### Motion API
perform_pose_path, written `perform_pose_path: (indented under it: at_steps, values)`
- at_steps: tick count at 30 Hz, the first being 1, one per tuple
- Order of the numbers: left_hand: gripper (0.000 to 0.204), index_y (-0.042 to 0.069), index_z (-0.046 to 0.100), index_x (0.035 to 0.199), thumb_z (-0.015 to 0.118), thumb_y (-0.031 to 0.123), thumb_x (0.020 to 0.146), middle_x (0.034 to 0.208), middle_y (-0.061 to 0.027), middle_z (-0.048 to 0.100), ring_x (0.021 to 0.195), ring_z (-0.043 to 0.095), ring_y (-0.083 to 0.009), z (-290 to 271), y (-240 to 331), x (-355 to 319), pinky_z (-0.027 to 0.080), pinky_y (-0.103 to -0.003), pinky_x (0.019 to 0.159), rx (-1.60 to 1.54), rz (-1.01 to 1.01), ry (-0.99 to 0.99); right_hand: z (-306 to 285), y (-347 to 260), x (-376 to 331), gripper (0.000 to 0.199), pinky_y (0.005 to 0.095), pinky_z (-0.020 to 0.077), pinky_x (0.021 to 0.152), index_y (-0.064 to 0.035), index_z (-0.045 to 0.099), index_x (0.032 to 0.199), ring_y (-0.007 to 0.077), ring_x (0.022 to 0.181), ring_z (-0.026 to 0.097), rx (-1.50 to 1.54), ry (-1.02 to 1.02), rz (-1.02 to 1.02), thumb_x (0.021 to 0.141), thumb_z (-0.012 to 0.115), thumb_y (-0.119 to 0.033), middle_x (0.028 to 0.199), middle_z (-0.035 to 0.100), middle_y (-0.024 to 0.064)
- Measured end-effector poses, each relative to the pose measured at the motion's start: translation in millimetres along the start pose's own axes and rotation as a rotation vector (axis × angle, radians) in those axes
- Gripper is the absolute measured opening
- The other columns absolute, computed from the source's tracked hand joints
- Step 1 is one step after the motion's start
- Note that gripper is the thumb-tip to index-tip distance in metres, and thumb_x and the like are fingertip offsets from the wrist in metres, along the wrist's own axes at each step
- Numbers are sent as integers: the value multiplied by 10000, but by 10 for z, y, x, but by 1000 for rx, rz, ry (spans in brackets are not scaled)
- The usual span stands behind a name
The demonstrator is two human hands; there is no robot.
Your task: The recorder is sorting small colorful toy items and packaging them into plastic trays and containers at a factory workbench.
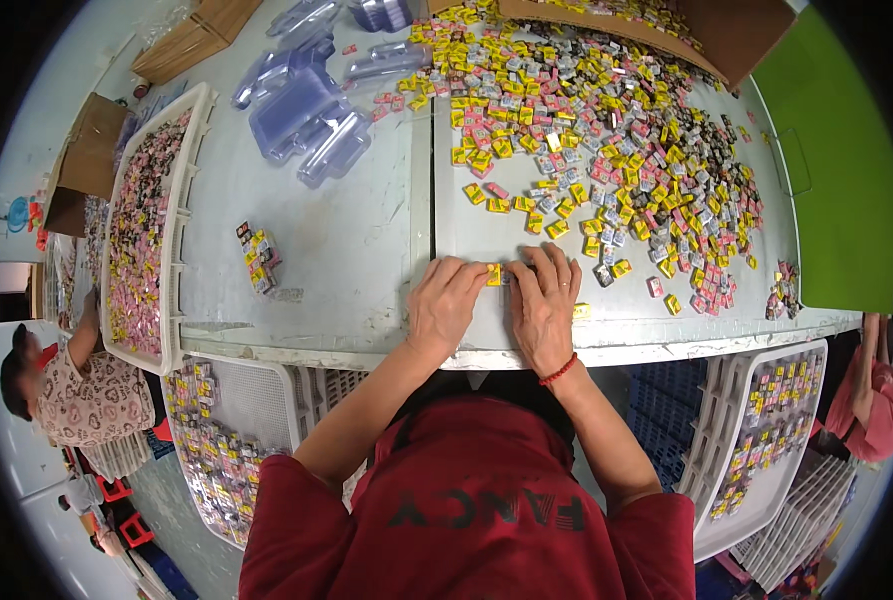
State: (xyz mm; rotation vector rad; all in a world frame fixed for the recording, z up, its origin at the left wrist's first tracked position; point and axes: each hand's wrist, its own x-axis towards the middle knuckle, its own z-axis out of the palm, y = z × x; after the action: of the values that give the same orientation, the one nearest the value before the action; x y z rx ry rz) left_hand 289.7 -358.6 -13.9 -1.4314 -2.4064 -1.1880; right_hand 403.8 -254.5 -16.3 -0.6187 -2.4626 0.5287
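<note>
Just above the table's front edge, my left hand (444, 303) pinches a small yellow box (493, 274) with thumb and fingertips. Right beside it, my right hand (546, 310), with a red bead bracelet at the wrist, has its thumb and index fingertips closed in on a small greyish box (506, 278), partly hidden by the fingers. The two little boxes lie close together on the tabletop, between the hands. Another yellow box (581, 311) lies by the right hand's outer side. Off to the left, several little boxes stand grouped in a block (257, 258).
A large spread of loose yellow, pink, grey and black boxes (606, 150) covers the table's far right, spilling from a cardboard box (736, 45). Clear plastic trays (301, 105) lie at the far left. White crates (191, 200) hold more boxes. Co-workers sit at both sides.
</note>
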Motion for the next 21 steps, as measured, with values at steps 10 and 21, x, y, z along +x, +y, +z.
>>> perform_pose_path:
  at_steps: [10, 21]
  values:
    - [83, 52, 640, 891, 660, 40, 812, 838, -67, 607, 731, 602, -269, 42, -10, -28, 504, -365, 609, 13, 18, 25, -12, -3, -31, 281, 580, 291, 1039, -35, 601, 1111, 370, 1255, 415, -13, -43, 1, 830, 597, -10, 1254, 499, 156]
    - [214, 27, 646, 971, 684, 2, 762, 987, -96, 621, 900, 594, -298, 163, -470, 762, 508, -377, 751, -8, 161, 8, 102, 167, 986, 151, 403, 418, 818, -73, 664, 938, 294, 883, 560, -83, 50, -123, 788, 653, -88, 866, 630, 95]
